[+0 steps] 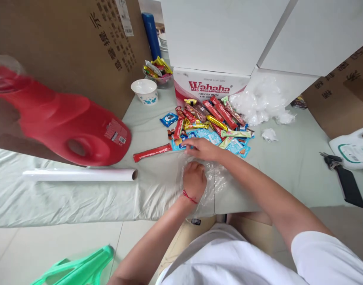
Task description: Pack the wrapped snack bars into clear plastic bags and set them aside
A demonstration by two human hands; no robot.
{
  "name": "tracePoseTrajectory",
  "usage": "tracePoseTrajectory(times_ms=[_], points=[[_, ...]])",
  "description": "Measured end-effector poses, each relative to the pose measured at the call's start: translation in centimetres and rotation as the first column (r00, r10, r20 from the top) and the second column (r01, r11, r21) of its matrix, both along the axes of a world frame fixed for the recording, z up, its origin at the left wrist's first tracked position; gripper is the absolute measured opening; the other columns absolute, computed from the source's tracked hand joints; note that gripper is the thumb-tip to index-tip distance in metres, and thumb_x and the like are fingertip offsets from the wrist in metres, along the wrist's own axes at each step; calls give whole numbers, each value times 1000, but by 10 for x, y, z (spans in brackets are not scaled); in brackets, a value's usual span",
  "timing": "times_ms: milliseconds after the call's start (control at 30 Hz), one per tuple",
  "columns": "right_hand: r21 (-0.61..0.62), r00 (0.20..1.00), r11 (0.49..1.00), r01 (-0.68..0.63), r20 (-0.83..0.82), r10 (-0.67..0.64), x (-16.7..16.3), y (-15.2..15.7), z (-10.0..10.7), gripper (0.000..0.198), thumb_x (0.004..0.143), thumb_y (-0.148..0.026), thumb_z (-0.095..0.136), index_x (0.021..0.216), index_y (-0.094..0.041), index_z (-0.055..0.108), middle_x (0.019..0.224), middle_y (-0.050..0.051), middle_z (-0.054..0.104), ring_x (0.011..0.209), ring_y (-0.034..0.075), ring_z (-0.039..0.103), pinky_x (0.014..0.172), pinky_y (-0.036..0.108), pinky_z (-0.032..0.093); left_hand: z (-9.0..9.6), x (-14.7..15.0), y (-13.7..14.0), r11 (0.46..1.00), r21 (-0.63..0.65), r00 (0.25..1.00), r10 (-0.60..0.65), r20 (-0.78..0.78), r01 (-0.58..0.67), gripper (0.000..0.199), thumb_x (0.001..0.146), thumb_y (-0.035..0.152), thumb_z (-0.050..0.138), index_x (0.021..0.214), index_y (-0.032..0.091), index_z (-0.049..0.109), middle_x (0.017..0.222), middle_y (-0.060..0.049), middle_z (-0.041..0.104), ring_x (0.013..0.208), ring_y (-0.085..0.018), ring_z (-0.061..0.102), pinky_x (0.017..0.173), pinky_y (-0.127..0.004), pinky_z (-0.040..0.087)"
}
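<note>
Works at a long table under a pale green cloth (291,174). Faces stacked white boxes (211,35), with a brown cardboard box (65,47) on the left and a second brown box (344,91) at the right edge. Has a Wahaha carton (181,81) at the foot of the stack, a big red bottle (95,118) at the left, a white bottle (355,152) at the far right, and a white roll (80,175) lying in front of the red bottle. Has a pile of wrapped snacks (221,122) close against the carton, with a heap of clear plastic (261,103) just beside it. Curls the left hand (195,178) into a loose fist nearer the body, with a clear bag (215,182) around it; cannot tell a firm hold on the plastic from a hand merely inside. Bends the right hand (202,149) at the pile's near edge, with thumb close to forefinger; cannot tell any pinch there. Includes a paper bowl (146,95) left of the carton and one red stick packet (153,152) left of the right hand.
</note>
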State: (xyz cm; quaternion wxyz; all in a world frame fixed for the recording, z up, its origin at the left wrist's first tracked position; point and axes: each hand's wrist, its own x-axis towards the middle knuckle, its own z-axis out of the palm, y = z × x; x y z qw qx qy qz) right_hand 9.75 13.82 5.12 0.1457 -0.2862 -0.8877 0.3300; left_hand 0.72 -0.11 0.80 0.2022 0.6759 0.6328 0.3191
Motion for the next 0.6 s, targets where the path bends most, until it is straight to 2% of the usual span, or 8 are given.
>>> tracePoseTrajectory(times_ms=[100,200,233,333,367,433,500,600], points=[[116,953,950,290,-122,-276,40,-24,7,32,100,-34,57,126,-19,67,119,13,68,108,26,61,98,41,47,-18,-2,2,997,82,999,5,-48,-1,26,83,6,50,86,20,72,103,-11,74,117,-32,62,99,-50,48],[117,878,876,468,-173,-446,94,-71,11,35,99,-45,58,124,-22,66,119,13,67,109,27,61,98,43,49,-19,-5,-2,991,131,999,18,-27,-14,30,86,7,50,99,19,74,122,-10,74,132,-30,57,110,-50,44],[77,810,813,577,-177,-559,110,-87,10,37,98,-49,59,124,-23,65,120,13,66,106,27,62,93,42,51,-19,-5,-2,992,127,999,28,-21,-25,31,87,8,49,103,19,74,127,-9,73,135,-30,56,112,-50,43],[-200,410,435,878,-155,-899,140,-124,-1,55,94,-64,57,131,-24,58,116,12,66,81,22,62,64,34,52,-19,-5,3,996,77,999,41,-13,-40,33,95,16,46,112,19,74,135,-10,70,139,-29,54,115,-52,41],[-328,328,339,882,-91,-940,142,-131,-6,63,90,-69,58,134,-24,54,113,11,66,72,20,58,56,32,48,-20,-5,5,997,62,999,40,-8,-39,33,97,19,45,115,18,73,136,-10,70,140,-29,54,116,-53,41],[-568,317,240,787,39,-948,137,-137,-14,77,81,-73,65,139,-24,49,105,8,68,58,15,49,46,29,38,-21,-5,8,998,48,999,48,16,-48,36,102,27,41,118,18,72,139,-11,69,140,-29,54,117,-54,41],[-716,372,202,669,87,-924,126,-136,-18,84,72,-70,76,138,-24,50,93,3,68,52,12,41,44,26,29,-21,-7,10,997,45,997,58,54,-61,41,105,32,36,120,18,72,140,-11,68,141,-28,54,117,-53,41],[-760,381,213,614,50,-923,117,-136,-17,76,59,-59,88,121,-23,62,71,-5,58,50,10,34,47,26,27,-22,-10,11,997,32,992,73,105,-77,49,107,36,29,122,18,72,139,-11,68,140,-27,55,118,-51,42]])
